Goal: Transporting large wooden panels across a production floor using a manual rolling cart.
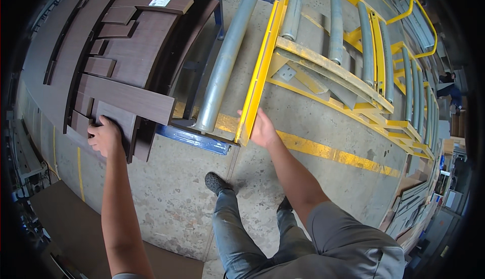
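Note:
A stack of dark brown boards of mixed lengths lies on the left, some overlapping crosswise. My left hand is at the near end of the stack, its fingers bent over a short brown board. My right hand holds the near end of a yellow rail, with some fingers hidden behind it. This rail stands along the end of a yellow roller conveyor. Between the rail and the boards is a grey steel roller on a blue frame.
More yellow-framed roller sections extend to the right, with a yellow tubular handrail beyond. A yellow stripe crosses the concrete floor. A brown sheet lies at the lower left. Another person is at the far right.

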`<state>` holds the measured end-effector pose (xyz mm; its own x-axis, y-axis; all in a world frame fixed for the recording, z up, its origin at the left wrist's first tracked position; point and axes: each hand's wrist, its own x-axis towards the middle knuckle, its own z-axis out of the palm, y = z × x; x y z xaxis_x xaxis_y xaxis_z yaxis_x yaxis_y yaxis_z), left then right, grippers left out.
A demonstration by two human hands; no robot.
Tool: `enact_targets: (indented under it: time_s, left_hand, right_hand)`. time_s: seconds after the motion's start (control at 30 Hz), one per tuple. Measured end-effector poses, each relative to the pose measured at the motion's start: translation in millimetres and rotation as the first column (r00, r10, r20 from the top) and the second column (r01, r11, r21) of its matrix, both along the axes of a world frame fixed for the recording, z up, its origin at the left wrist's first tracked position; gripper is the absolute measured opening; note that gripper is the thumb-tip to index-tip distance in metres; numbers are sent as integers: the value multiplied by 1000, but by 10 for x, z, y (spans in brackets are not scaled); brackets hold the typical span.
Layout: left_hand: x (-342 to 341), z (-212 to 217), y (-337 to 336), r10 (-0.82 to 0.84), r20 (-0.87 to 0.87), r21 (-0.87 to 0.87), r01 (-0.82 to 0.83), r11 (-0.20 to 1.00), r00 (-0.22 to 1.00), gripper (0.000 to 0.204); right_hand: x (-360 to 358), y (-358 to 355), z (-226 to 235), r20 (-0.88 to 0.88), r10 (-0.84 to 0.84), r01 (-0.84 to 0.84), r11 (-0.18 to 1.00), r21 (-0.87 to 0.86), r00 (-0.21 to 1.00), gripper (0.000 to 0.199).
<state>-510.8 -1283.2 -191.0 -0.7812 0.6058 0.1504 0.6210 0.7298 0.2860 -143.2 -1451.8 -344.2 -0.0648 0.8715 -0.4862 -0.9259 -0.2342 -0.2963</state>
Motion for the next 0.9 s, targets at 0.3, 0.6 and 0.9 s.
enact_targets:
  time_s: [0.3,0.6,0.9]
  left_hand:
    - [69,-58,-43,-17,3,16,17,1000,1000,59]
    - [105,-70,77,-16,-1,31,16,999,1000,65]
    - [98,-10,140,-24,-12,25,25,999,1000,67]
  right_hand:
    - [-156,154,232,752,168,29,970,-241,638,38]
    - [-99,180,174,719,107,94,968,-233,687,40]
    - [-22,258,332,815,132,61,978,-201,564,55]
